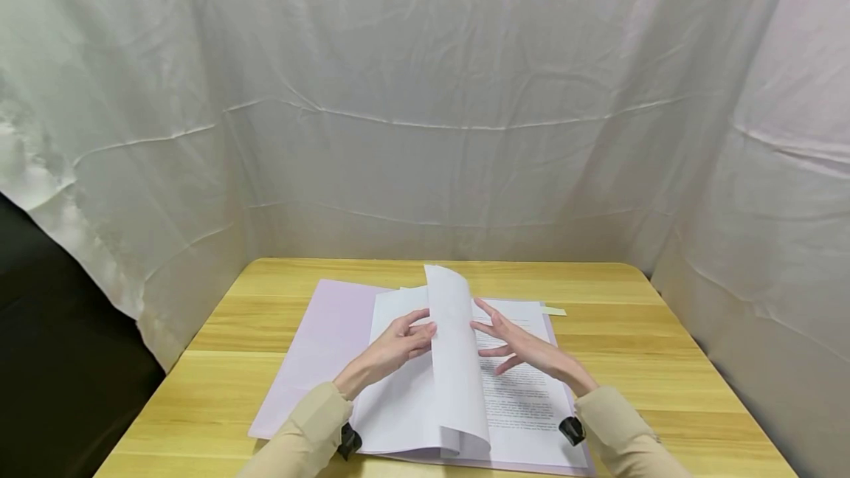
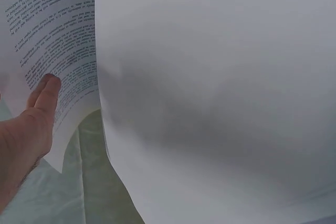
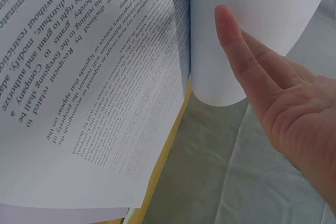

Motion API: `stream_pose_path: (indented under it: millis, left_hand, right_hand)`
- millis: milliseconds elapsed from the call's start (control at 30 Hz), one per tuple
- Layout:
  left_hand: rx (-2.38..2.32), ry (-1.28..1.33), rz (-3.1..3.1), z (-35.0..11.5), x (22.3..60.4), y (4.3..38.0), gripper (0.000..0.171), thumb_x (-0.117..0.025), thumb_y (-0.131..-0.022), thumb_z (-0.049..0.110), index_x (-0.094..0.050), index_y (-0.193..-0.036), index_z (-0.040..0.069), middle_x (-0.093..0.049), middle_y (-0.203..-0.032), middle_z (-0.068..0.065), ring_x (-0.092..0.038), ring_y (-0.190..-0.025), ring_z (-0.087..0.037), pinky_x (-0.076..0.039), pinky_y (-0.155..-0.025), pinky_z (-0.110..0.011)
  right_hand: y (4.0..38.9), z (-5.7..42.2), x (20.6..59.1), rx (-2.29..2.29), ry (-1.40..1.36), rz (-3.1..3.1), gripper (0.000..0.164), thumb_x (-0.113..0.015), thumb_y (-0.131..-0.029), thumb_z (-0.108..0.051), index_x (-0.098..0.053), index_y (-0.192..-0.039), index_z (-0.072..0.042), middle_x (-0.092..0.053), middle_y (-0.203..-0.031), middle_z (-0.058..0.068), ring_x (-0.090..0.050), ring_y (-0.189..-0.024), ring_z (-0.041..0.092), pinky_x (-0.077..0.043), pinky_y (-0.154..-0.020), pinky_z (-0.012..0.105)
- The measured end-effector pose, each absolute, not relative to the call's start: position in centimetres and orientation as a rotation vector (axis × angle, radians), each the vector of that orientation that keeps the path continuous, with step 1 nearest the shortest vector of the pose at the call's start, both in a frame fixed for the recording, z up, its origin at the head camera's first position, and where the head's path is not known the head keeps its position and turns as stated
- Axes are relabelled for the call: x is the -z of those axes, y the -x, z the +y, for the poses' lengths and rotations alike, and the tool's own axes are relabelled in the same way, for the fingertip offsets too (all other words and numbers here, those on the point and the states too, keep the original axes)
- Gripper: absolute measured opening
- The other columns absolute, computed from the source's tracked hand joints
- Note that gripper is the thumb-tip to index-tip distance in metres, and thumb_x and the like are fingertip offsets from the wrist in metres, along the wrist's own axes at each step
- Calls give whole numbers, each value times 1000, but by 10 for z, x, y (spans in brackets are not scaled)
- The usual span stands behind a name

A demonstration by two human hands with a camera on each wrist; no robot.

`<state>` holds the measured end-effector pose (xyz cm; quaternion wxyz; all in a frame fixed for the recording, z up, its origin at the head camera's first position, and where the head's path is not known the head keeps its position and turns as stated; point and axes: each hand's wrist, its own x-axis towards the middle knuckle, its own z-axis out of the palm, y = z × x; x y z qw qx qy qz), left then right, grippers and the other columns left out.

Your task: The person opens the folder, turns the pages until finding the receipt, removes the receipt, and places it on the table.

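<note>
A lilac folder (image 1: 335,323) lies spread on the table with printed sheets (image 1: 521,389) inside. One sheet (image 1: 458,360) stands up and curls over between my hands, its blank side outward. My left hand (image 1: 392,349) is at that sheet's left side. In the left wrist view, the fingers (image 2: 47,95) lie fairly straight against a printed face. On the other side, my right hand (image 1: 524,345) has its fingers spread beside the curled sheet, above the printed page. The right wrist view shows the fingers (image 3: 236,45) extended in front of the blank paper; contact is hard to tell.
Under the folder is a wooden table (image 1: 637,345). A pale tab (image 1: 554,310) sticks out past the folder's right edge. White cloth (image 1: 425,168) hangs behind and on both sides. Dark material (image 1: 60,360) shows at the far left.
</note>
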<state>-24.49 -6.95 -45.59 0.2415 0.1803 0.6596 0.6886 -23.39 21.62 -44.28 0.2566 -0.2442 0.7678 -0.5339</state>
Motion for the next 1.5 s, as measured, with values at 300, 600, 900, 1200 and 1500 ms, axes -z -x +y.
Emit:
stream_pose_path:
  millis: [300,600,900,1200,1500]
  left_hand:
    - [-1906,-490,1771,-75,457,244,67,-53,-105,18,-18,-155,-11,-52,-145,-33,-63,-123,-19,-47,-114,-40]
    - [-1961,-399,1792,-79,459,244,64,-57,-100,4,-24,-151,-14,-67,-126,-25,-68,-103,-12,-57,-99,-32]
    - [-2032,-188,1888,-85,465,245,65,-66,-92,1,-35,-148,-13,-72,-115,-21,-70,-95,-14,-60,-87,-30]
    - [-2046,14,1966,-96,468,249,68,-74,-87,7,-41,-145,-11,-74,-110,-20,-74,-87,-19,-63,-79,-32]
    - [-1905,95,2122,-115,469,252,72,-80,-84,14,-44,-142,-11,-73,-109,-24,-74,-83,-22,-64,-76,-37]
  right_hand:
    - [232,215,441,1440,673,2091,65,-16,-108,-55,6,-163,-29,-16,-167,24,-46,-138,52,-58,-94,56]
    - [234,220,444,1432,678,2106,64,-13,-108,-54,6,-163,-26,-17,-167,23,-48,-137,49,-58,-96,53]
    - [234,237,449,1406,671,2140,61,-13,-111,-45,-1,-164,-18,-24,-163,28,-44,-139,52,-54,-102,55]
    - [234,252,456,1312,689,2198,60,-22,-112,-37,-14,-161,-3,-37,-155,35,-41,-140,54,-42,-112,64]
    - [239,262,466,1198,776,2347,59,-48,-107,-28,-32,-153,5,-48,-149,32,-50,-136,47,-50,-109,46]
